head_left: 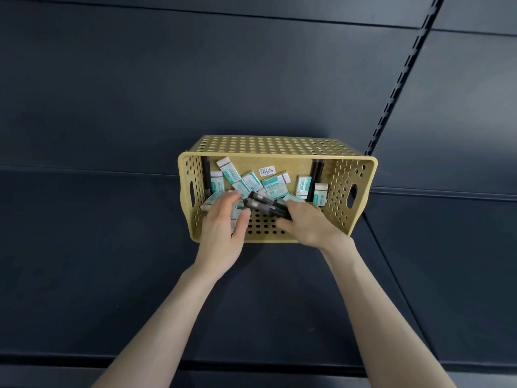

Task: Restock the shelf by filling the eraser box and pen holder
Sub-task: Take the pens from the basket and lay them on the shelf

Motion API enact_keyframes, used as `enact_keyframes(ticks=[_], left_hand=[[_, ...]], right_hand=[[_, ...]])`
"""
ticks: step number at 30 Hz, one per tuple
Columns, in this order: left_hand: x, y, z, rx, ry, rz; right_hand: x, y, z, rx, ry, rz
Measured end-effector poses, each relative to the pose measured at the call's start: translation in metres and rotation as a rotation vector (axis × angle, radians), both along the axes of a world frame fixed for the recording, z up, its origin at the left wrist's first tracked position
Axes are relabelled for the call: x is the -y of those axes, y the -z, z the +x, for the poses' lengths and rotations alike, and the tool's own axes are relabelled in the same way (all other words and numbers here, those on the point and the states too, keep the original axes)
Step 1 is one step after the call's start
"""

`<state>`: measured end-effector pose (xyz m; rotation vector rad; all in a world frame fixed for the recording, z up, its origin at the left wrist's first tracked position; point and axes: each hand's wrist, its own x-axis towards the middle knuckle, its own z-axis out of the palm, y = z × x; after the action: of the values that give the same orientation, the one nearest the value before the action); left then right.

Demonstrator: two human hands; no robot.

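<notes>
Head cam is all I've got here. A yellow holey basket (349,189) sits on the dark shelf (112,233), right up against the back panel. Inside there's a loose heap of erasers (275,186) in white-and-teal sleeves, plus a price sticker (267,171) on the floor. Both hands are down in it. The left hand (223,222) is curled round a few erasers at the near-left side, though it's a bit blurry. The right hand (307,224) has its fingers wrapped round the end of a bunch of black pens (263,203) lying between the two hands. A couple more pens stand against the side walls.
</notes>
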<state>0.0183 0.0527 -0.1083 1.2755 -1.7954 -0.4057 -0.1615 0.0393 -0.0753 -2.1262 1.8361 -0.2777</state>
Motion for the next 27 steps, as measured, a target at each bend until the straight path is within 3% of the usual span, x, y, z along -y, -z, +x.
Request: enact_keyframes(ticks=[4,7,10,14,18,22,27], left_hand=[[-0.008,-0.016,-0.008,-0.255,0.101,0.104],[-0.014,-0.038,-0.02,-0.444,0.317,0.25],[-0.019,-0.062,-0.024,-0.54,0.503,0.328],[-0.019,-0.068,-0.024,-0.478,0.567,0.336],[-0.021,-0.056,-0.023,-0.403,0.523,0.37],[-0.018,-0.047,-0.023,-0.436,0.519,0.419],[-0.002,-0.031,-0.041,-0.464,0.389,0.418]], right_hand=[[-0.02,-0.017,-0.004,0.582,-0.041,0.153],[-0.037,-0.023,0.002,0.806,-0.16,0.204],[-0.051,-0.022,0.01,0.913,-0.216,0.163],[-0.057,-0.015,0.011,0.97,-0.202,0.122],[-0.06,-0.005,0.011,0.958,-0.16,0.127],[-0.064,-0.005,0.001,1.129,-0.052,0.143],[-0.081,-0.003,-0.02,1.224,0.167,-0.077]])
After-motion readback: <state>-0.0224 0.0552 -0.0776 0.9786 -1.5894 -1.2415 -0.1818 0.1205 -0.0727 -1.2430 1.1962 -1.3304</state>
